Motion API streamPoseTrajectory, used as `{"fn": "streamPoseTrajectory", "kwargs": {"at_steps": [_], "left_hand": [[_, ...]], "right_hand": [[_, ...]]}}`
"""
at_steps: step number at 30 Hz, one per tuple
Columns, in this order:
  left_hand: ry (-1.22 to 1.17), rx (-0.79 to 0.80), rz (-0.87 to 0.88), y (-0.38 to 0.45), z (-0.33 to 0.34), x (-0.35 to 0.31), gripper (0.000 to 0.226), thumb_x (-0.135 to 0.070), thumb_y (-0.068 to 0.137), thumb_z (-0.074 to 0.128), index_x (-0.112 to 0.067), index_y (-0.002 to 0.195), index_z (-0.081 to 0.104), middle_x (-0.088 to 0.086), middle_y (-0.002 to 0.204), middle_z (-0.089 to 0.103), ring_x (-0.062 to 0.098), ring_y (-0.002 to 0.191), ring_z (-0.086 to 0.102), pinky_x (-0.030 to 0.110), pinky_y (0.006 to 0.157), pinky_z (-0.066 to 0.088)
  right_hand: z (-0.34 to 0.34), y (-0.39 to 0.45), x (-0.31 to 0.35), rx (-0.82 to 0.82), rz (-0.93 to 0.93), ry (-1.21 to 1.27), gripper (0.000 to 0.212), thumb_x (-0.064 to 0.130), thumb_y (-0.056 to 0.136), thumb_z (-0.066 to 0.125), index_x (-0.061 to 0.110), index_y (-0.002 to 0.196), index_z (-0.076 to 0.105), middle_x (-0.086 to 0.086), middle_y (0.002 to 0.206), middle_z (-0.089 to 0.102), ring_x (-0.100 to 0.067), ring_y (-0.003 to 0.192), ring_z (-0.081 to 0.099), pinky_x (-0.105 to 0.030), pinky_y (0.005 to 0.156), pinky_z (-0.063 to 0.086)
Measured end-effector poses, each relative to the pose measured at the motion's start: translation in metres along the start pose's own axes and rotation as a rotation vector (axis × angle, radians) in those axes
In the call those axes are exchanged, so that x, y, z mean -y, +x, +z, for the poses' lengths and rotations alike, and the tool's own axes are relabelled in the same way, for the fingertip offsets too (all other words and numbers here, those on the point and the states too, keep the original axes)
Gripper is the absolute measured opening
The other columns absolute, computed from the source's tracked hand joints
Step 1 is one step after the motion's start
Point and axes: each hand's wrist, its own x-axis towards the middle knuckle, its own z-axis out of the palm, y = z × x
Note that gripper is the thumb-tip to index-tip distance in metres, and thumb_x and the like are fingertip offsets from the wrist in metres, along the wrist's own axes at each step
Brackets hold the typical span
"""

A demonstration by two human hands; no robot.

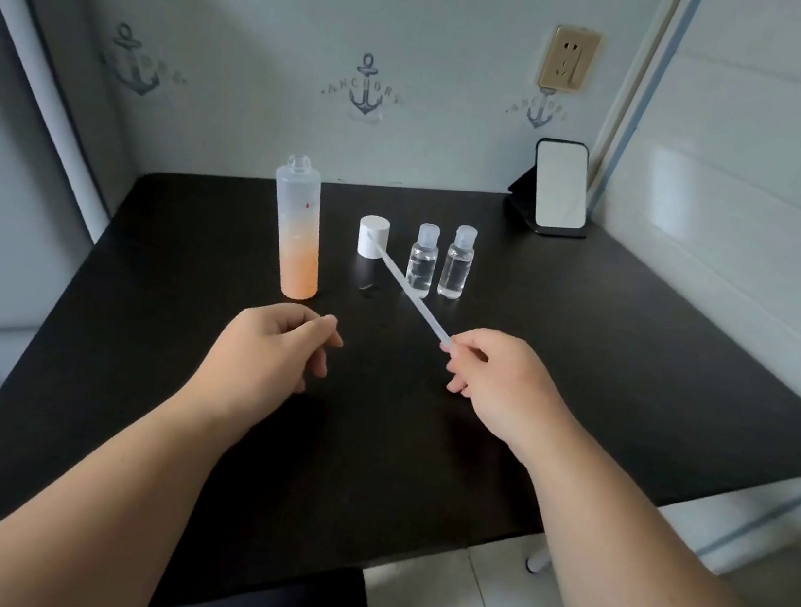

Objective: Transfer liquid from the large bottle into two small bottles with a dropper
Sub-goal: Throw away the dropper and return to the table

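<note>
Right hand point(495, 382) pinches the near end of the clear dropper point(410, 294), fingers curled round it; its far tip points toward the white cap point(373, 236), possibly touching it, hard to tell. Left hand point(270, 352) hovers loosely curled, holding nothing. Large bottle point(297, 233) stands uncapped on the black table point(635, 359), orange liquid in its lower part. Two small bottles point(439, 262), capped, stand side by side right of the cap.

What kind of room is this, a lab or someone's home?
Probably a home, a small desk nook: anchor-print wallpaper, a wall socket, and a standing mirror at the back of a dark table.
</note>
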Motion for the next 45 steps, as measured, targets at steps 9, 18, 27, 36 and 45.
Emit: {"fn": "streamPoseTrajectory", "kwargs": {"at_steps": [9,18,27,36,45], "left_hand": [[-0.028,-0.077,-0.113,0.016,0.009,0.003,0.018,-0.042,0.098,0.058,-0.039,0.089,0.073,-0.002,0.079,0.072,0.013,0.057,0.063,0.027,0.054,0.054],[0.069,0.01,-0.406,0.021,0.011,-0.036,0.024,-0.028,0.1,0.058,-0.028,0.084,0.075,0.0,0.08,0.073,0.011,0.062,0.068,0.024,0.052,0.053],[0.112,0.179,-0.596,0.009,0.026,-0.134,0.019,-0.023,0.1,0.059,-0.015,0.09,0.074,0.004,0.079,0.075,0.015,0.067,0.068,0.036,0.07,0.056],[0.263,0.634,-0.474,0.058,0.079,-0.168,0.014,-0.024,0.098,0.061,-0.018,0.094,0.073,-0.002,0.08,0.075,0.016,0.073,0.071,0.031,0.07,0.055],[0.353,0.971,-0.189,0.064,0.173,-0.219,0.02,-0.023,0.1,0.056,-0.021,0.093,0.074,-0.004,0.082,0.075,0.011,0.07,0.069,0.029,0.067,0.05]], "right_hand": [[-0.016,0.031,-0.01,0.161,0.22,0.347,0.025,0.016,0.1,0.056,0.019,0.087,0.078,0.0,0.082,0.073,-0.019,0.07,0.075,-0.028,0.069,0.061],[-0.062,0.039,-0.003,0.39,0.5,0.395,0.018,0.017,0.102,0.058,0.014,0.095,0.074,0.0,0.081,0.073,-0.016,0.07,0.072,-0.027,0.066,0.058],[-0.144,-0.001,0.014,0.37,0.658,0.271,0.014,0.028,0.101,0.057,0.028,0.096,0.07,0.006,0.081,0.074,-0.006,0.066,0.071,-0.021,0.059,0.053],[-0.201,-0.032,0.019,0.139,0.818,0.342,0.014,0.023,0.099,0.059,0.024,0.092,0.072,0.004,0.079,0.072,-0.007,0.064,0.064,-0.027,0.065,0.052],[-0.254,-0.114,-0.012,-0.281,0.882,0.427,0.024,0.027,0.101,0.055,0.026,0.085,0.073,0.005,0.071,0.069,-0.008,0.058,0.059,-0.028,0.061,0.046]]}}
